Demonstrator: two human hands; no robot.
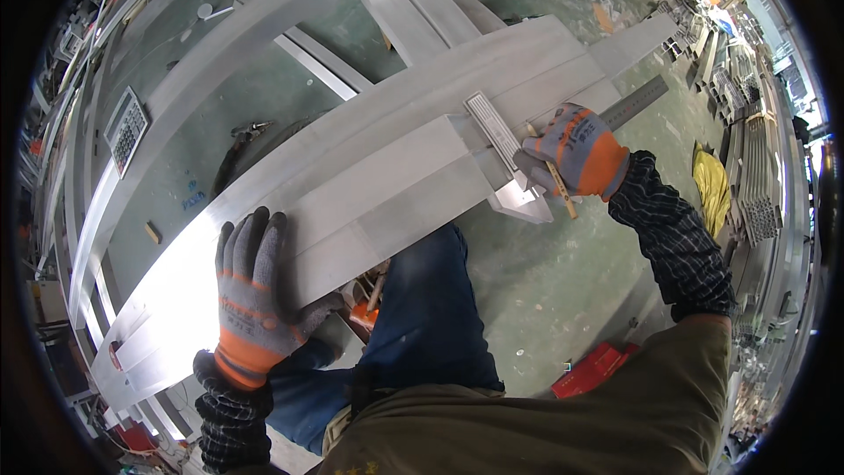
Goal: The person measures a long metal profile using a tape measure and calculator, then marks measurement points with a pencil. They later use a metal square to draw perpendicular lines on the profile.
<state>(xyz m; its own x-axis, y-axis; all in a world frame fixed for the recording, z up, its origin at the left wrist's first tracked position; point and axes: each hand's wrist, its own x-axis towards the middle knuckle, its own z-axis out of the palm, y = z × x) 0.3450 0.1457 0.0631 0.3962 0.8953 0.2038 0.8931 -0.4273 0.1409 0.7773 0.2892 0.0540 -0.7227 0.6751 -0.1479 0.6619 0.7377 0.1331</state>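
Right below me, my blue trousers [422, 317] sit under the near edge of a flat, silvery metal profile [387, 189]. My gloved left hand [251, 303] lies palm down on its left part, fingers stretched, thumb spread wide, gripping nothing. And over on the right, my right hand [576, 154] closes round a yellow pencil [562, 189], pinched between thumb and fingers, one end poking out below toward me. Just left of those fingers, a ribbed metal bar [494, 132] lies across the profile's right end; beyond my knuckles, a steel ruler [637, 104] sticks out up to the right. Whether bar and ruler join under my glove, I can't tell. Farther out, there's a calculator [127, 130] on a curved metal beam [211, 48], upper left.
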